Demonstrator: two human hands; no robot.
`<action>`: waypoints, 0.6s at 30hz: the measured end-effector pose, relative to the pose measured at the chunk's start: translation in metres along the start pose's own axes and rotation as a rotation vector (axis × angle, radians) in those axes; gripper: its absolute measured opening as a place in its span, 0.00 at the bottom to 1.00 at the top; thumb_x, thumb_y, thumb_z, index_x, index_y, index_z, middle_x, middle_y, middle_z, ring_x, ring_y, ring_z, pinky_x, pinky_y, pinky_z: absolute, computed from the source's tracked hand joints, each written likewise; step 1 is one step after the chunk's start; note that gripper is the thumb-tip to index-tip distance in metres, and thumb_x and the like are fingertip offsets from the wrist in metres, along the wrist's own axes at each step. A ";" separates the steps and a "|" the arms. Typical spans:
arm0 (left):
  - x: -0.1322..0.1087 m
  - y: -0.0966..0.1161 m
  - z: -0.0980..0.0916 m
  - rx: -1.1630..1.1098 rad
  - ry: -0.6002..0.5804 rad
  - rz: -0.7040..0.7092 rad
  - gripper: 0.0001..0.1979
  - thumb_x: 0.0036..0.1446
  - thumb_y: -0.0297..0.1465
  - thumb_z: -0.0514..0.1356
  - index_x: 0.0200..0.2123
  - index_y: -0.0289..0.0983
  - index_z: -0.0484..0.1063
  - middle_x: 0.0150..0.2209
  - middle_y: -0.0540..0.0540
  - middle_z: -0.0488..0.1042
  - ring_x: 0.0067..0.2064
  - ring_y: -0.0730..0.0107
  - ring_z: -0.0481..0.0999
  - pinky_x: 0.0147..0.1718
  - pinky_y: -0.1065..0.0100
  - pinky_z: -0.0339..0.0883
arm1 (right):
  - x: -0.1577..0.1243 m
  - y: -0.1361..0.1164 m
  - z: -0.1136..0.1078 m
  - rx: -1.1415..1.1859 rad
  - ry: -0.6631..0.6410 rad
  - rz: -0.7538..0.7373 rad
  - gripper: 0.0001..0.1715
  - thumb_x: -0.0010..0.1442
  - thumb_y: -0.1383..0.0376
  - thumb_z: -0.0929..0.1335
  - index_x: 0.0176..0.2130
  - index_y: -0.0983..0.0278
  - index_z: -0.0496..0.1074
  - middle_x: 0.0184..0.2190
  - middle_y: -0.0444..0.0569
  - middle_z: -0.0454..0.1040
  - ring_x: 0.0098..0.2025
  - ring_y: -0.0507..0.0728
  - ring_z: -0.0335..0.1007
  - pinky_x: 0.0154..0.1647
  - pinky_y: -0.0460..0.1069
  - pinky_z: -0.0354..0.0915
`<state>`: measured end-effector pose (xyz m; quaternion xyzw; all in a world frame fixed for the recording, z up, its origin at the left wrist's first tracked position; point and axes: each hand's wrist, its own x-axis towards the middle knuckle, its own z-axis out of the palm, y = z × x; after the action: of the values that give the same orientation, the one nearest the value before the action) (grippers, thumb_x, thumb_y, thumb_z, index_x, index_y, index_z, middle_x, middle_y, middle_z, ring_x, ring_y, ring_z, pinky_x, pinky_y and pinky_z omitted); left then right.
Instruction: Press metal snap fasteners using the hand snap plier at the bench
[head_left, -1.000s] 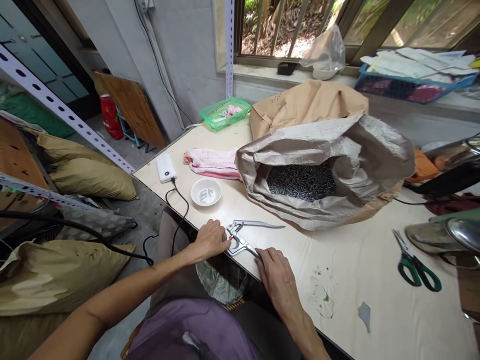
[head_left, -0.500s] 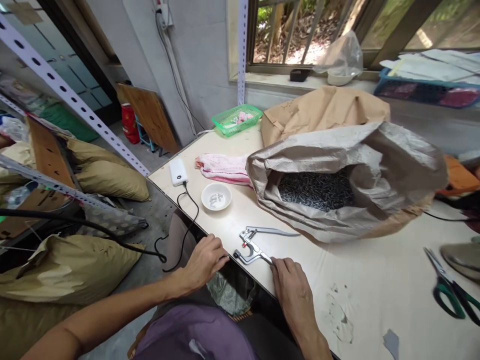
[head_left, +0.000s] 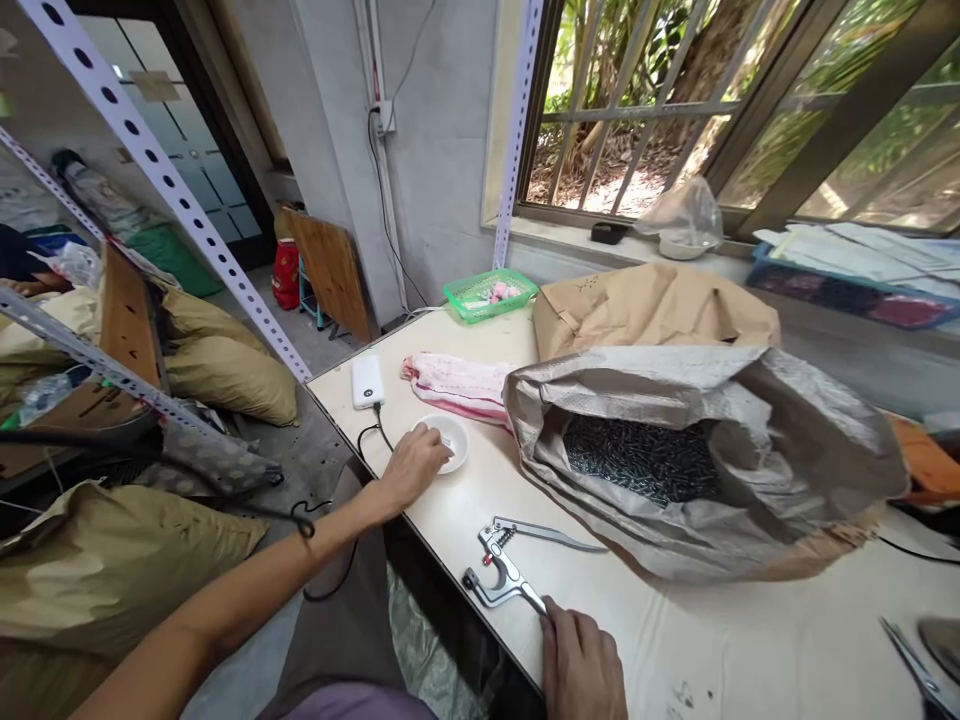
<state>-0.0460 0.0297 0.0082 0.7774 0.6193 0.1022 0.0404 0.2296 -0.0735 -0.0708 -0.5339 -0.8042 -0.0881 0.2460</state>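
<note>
My left hand (head_left: pixel 415 468) is over a small white bowl (head_left: pixel 460 452), its bent fingertips pressed together inside the near rim. Small pale pieces lie in the bowl, partly covered by the fingers; whatever the fingertips pinch is hidden. My right hand (head_left: pixel 583 662) rests at the table edge, closed round the end of one handle of grey metal hand pliers (head_left: pixel 513 578). The pliers lie on the table with a spring, a red part and a C-shaped jaw, their other handle spread away.
A sack (head_left: pixel 600 535) of small dark metal pieces (head_left: pixel 637 460) stands open on the right. Further back are a pink-and-white cloth (head_left: pixel 465 388), a green basket (head_left: pixel 491 297) and a white power bank (head_left: pixel 367 382) with a black cable. Scissors (head_left: pixel 919 665) lie at far right.
My left hand has moved from the table edge beside the pliers forward to the bowl. My right hand keeps its hold on the handle. The view has tilted upward.
</note>
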 end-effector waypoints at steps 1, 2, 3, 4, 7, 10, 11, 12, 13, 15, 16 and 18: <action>0.013 -0.006 0.000 0.047 -0.049 -0.010 0.09 0.60 0.25 0.54 0.34 0.36 0.76 0.35 0.42 0.69 0.41 0.62 0.64 0.36 0.65 0.60 | 0.000 -0.001 -0.001 0.003 0.000 0.005 0.12 0.63 0.65 0.60 0.46 0.62 0.67 0.31 0.49 0.67 0.33 0.56 0.61 0.37 0.52 0.58; 0.024 -0.012 0.001 0.086 -0.105 -0.004 0.09 0.59 0.24 0.55 0.33 0.35 0.76 0.35 0.42 0.69 0.41 0.62 0.64 0.36 0.65 0.60 | 0.000 -0.001 -0.002 0.004 0.001 0.008 0.12 0.63 0.65 0.60 0.46 0.62 0.67 0.31 0.50 0.68 0.34 0.56 0.61 0.37 0.52 0.58; 0.033 -0.016 0.003 0.117 -0.156 0.017 0.10 0.59 0.23 0.55 0.33 0.35 0.76 0.34 0.42 0.69 0.41 0.61 0.64 0.36 0.65 0.61 | 0.000 -0.002 -0.002 0.005 0.001 0.010 0.12 0.63 0.65 0.60 0.45 0.62 0.67 0.31 0.50 0.68 0.34 0.56 0.61 0.37 0.52 0.58; 0.039 -0.019 0.004 0.142 -0.198 0.043 0.10 0.59 0.23 0.54 0.32 0.35 0.76 0.34 0.41 0.70 0.41 0.61 0.64 0.35 0.65 0.61 | 0.000 -0.003 -0.003 0.005 -0.001 0.011 0.12 0.63 0.66 0.61 0.45 0.63 0.67 0.31 0.50 0.68 0.34 0.56 0.61 0.37 0.51 0.58; 0.048 -0.023 0.007 0.197 -0.274 0.115 0.11 0.59 0.22 0.53 0.31 0.33 0.75 0.35 0.40 0.70 0.42 0.60 0.65 0.36 0.65 0.63 | 0.002 -0.007 -0.005 0.004 0.010 0.030 0.11 0.63 0.67 0.61 0.45 0.64 0.67 0.31 0.49 0.68 0.34 0.56 0.61 0.36 0.51 0.58; 0.051 -0.025 0.007 0.215 -0.312 0.123 0.11 0.59 0.21 0.52 0.32 0.31 0.74 0.37 0.38 0.71 0.43 0.59 0.65 0.41 0.63 0.63 | 0.003 -0.011 -0.005 0.017 0.032 0.059 0.10 0.63 0.66 0.60 0.43 0.63 0.68 0.31 0.49 0.68 0.33 0.55 0.61 0.36 0.51 0.58; 0.051 -0.025 0.007 0.209 -0.319 0.109 0.11 0.59 0.21 0.51 0.33 0.31 0.74 0.37 0.38 0.71 0.44 0.59 0.66 0.42 0.63 0.63 | 0.004 -0.011 -0.005 0.022 0.038 0.065 0.10 0.63 0.66 0.60 0.43 0.63 0.68 0.31 0.49 0.68 0.32 0.55 0.60 0.36 0.51 0.58; 0.051 -0.025 0.008 0.201 -0.324 0.090 0.11 0.59 0.21 0.51 0.33 0.31 0.73 0.38 0.38 0.71 0.44 0.60 0.66 0.44 0.63 0.62 | 0.004 -0.012 -0.005 0.028 0.041 0.065 0.10 0.64 0.66 0.60 0.42 0.63 0.68 0.31 0.49 0.68 0.32 0.55 0.60 0.36 0.51 0.58; 0.051 -0.025 0.008 0.193 -0.327 0.068 0.11 0.59 0.22 0.51 0.34 0.31 0.73 0.38 0.38 0.71 0.45 0.60 0.66 0.45 0.63 0.62 | 0.004 -0.012 -0.005 0.033 0.044 0.065 0.11 0.64 0.65 0.60 0.42 0.63 0.68 0.31 0.49 0.68 0.32 0.55 0.60 0.36 0.51 0.58; 0.050 -0.024 0.010 0.190 -0.325 0.019 0.10 0.60 0.22 0.51 0.35 0.32 0.73 0.38 0.39 0.71 0.46 0.61 0.66 0.45 0.64 0.63 | 0.003 -0.012 -0.005 0.038 0.051 0.067 0.11 0.64 0.65 0.59 0.42 0.63 0.68 0.30 0.49 0.68 0.32 0.56 0.61 0.36 0.51 0.58; 0.049 -0.022 0.010 0.195 -0.315 -0.012 0.09 0.60 0.23 0.52 0.36 0.32 0.73 0.39 0.39 0.70 0.46 0.61 0.66 0.44 0.65 0.63 | 0.003 -0.012 -0.005 0.040 0.053 0.065 0.11 0.64 0.65 0.59 0.43 0.63 0.68 0.30 0.49 0.68 0.32 0.56 0.61 0.36 0.51 0.58; 0.048 -0.019 0.011 0.209 -0.287 -0.094 0.08 0.59 0.25 0.53 0.39 0.32 0.72 0.42 0.38 0.70 0.48 0.58 0.65 0.43 0.63 0.64 | 0.001 -0.009 -0.003 0.039 0.052 0.055 0.12 0.64 0.66 0.59 0.43 0.62 0.68 0.31 0.50 0.68 0.33 0.56 0.61 0.36 0.52 0.58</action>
<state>-0.0513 0.0816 -0.0010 0.7542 0.6501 -0.0766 0.0518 0.2225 -0.0776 -0.0667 -0.5483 -0.7842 -0.0797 0.2793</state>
